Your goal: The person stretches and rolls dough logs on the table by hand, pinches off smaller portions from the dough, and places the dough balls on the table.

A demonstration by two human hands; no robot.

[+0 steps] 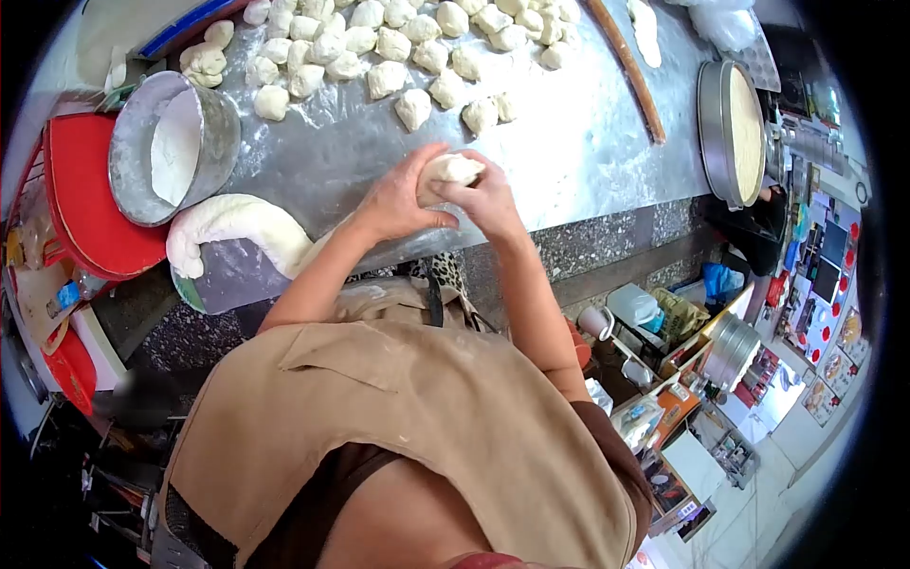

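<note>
A pale lump of dough [451, 171] is held between my two hands above the near edge of the metal table. My left hand [396, 197] curves round its left side, thumb toward me. On the other side my right hand [490, 201] presses its fingers and thumb against the lump. Just beyond the hands lie several small dough balls [387, 80], spread over the floured tabletop. A long thick roll of dough [251, 220] bends over a board [232, 275] at the left, its right end partly hidden behind my left forearm.
On the left, a metal pot [213, 133] with flour inside stands by a red chair [90, 204]. A wooden rolling pin [627, 71] lies on the metal table [569, 161], and a round steamer or sieve [716, 133] leans at its right end. Crowded shelves [664, 379] stand lower right.
</note>
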